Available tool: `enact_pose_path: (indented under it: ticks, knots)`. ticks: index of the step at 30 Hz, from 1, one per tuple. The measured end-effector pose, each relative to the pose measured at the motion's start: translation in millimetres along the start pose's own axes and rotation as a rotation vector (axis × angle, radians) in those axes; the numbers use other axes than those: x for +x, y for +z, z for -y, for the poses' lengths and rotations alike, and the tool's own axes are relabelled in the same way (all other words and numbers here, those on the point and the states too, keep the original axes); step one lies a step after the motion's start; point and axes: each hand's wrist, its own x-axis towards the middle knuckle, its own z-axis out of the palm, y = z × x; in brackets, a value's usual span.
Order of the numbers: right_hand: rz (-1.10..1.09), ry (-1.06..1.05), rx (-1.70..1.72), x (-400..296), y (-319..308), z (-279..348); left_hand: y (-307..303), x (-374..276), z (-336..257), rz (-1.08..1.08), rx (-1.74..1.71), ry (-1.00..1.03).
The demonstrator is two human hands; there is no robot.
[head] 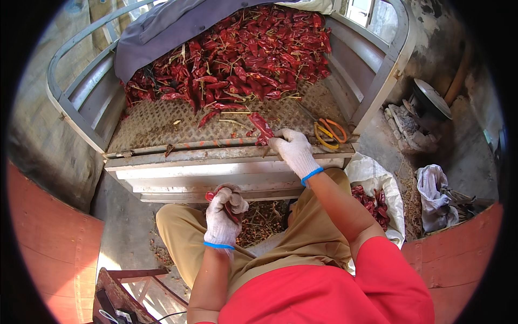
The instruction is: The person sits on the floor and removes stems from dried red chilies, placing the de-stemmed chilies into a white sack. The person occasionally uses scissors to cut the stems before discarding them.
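My left hand [224, 212], in a white knit glove with a blue cuff, is closed around red dried chili peppers [210, 196] above my lap. Most of what it holds is hidden by the fingers. My right hand [294, 152], gloved alike, pinches a dried chili pepper [261, 127] over the front edge of a metal cargo bed [162, 121]. Beyond it lies a large heap of dried red chilies [243, 60] with stems. Scissors [330, 131] with orange and yellow handles rest on the bed just right of that hand.
Grey cloth [162, 36] covers the heap's left part. By my right leg stands a white woven sack [366, 170] holding chilies [374, 206]. Stem scraps [263, 220] litter the floor between my legs. A wooden stool [117, 291] is at lower left, a lidded pot [431, 99] at right.
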Motion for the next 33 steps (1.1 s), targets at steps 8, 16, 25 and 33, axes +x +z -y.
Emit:
enact_pose_path:
  ticks: [8, 16, 25, 33]
  knots:
    - [0.400, 0.175, 0.970, 39, -24, -25, 2, 5, 4, -0.012, -0.040, -0.044]
    - [0.599, 0.226, 1.113, 37, -30, -14, 49, 28, -16, -0.091, 0.205, 0.077]
    - [0.792, 0.130, 1.018, -19, 0, 2, 75, 25, -14, 0.051, 0.364, 0.060]
    - [0.813, 0.201, 1.264, -3, -17, -13, 69, 23, 1, -0.061, 0.442, 0.068]
